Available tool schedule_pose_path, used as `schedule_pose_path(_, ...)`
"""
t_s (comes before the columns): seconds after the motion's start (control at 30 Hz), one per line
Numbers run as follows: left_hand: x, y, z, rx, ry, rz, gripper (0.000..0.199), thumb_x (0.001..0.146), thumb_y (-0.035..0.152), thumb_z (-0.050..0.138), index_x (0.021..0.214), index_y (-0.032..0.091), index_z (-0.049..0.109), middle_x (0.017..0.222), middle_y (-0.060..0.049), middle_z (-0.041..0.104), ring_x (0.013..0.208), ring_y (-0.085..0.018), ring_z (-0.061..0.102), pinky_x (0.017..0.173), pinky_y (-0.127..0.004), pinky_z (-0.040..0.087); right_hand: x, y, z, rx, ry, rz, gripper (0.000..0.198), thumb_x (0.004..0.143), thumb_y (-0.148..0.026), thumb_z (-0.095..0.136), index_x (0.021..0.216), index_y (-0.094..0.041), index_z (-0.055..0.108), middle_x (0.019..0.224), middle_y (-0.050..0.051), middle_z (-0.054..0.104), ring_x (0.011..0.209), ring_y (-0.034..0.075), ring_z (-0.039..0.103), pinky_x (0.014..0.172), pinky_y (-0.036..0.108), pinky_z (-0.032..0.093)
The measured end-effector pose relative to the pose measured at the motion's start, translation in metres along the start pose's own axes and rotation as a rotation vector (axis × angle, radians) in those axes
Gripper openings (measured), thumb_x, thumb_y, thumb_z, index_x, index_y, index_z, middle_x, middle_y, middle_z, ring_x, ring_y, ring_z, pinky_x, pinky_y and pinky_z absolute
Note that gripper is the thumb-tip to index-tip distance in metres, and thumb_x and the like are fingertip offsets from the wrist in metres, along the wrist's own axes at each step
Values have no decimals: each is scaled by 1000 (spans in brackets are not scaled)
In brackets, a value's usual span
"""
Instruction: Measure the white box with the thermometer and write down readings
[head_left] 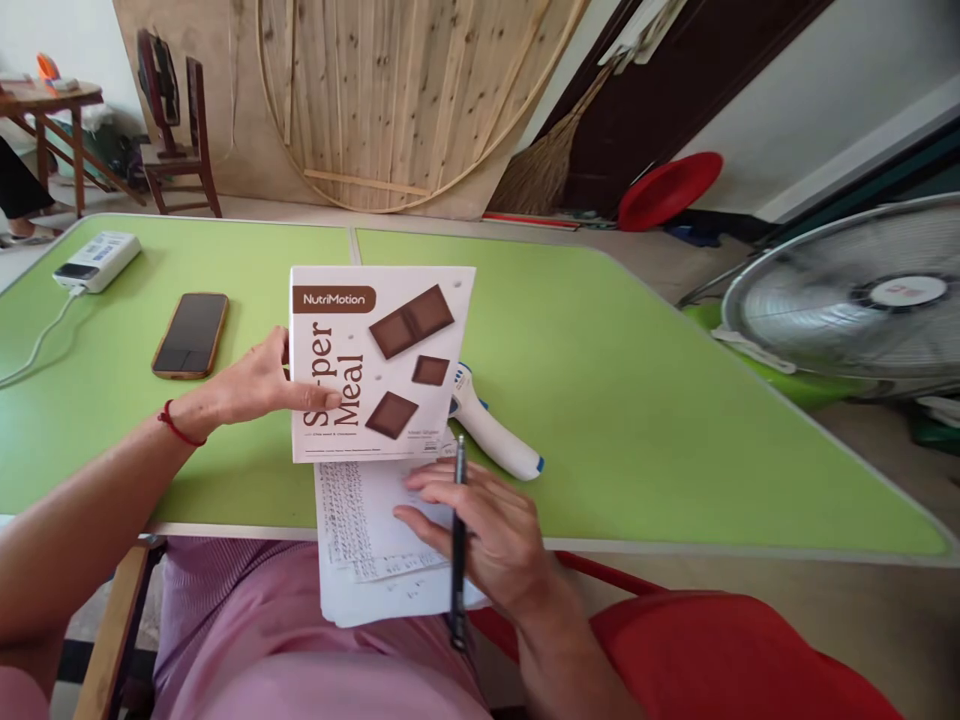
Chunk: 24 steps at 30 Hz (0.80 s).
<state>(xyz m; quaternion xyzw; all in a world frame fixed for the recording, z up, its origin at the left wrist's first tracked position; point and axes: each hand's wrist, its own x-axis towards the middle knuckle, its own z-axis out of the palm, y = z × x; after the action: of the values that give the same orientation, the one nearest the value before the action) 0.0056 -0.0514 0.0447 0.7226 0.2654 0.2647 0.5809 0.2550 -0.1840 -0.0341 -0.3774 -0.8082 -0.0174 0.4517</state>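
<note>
My left hand (259,385) grips a white "Super Meal" box (337,365) by its left edge, thumb across the front. The box stands upright near the table's front edge, its chocolate-picture face toward me. A dark pen (458,545) is held at my right hand (487,525), tucked along the fingers, which hover over or rest on handwritten paper sheets (375,530); whether they touch is unclear. The sheets overhang the table edge toward my lap, their upper part hidden by the box. Partly behind the box lies a white-and-blue handheld device (499,435) like an infrared thermometer.
On the green table (675,430) lie a phone (191,335) and a white power bank (97,260) with a cable. A large fan (862,290) stands beyond the right edge. A red chair (720,660) is at my right, and a wooden chair (176,160) stands behind the table.
</note>
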Motion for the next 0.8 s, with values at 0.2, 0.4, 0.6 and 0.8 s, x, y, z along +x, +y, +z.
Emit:
schedule_pose_path(0.2,0,0,-4,-34,-83,-10,52,73,31,86,117,13,64,105,-12,74,93,-24,70,76,-32,58,-1,41,-20,-302,150,528,26,84,-40,71,99,-25,57,111,12,77,92,29,75,73,41,59)
schedule_pose_path(0.4,-5,7,-1,28,-66,35,54,72,32,86,117,14,61,103,-10,74,92,-23,69,73,-31,58,5,74,-16,-373,-175,846,41,74,-60,66,92,-25,54,95,11,73,84,32,68,64,39,48)
schedule_pose_path(0.6,-5,6,6,3,-112,69,44,77,30,82,112,15,63,96,-8,74,92,-22,69,74,-29,57,19,61,-19,-134,296,930,50,62,-67,72,76,-26,48,75,5,67,65,23,60,59,37,47)
schedule_pose_path(0.8,-4,4,5,46,-117,25,54,75,32,82,121,15,59,109,-11,73,96,-24,70,75,-32,59,24,-33,-38,534,525,847,44,73,-55,81,100,-26,60,97,6,74,71,21,69,51,31,54)
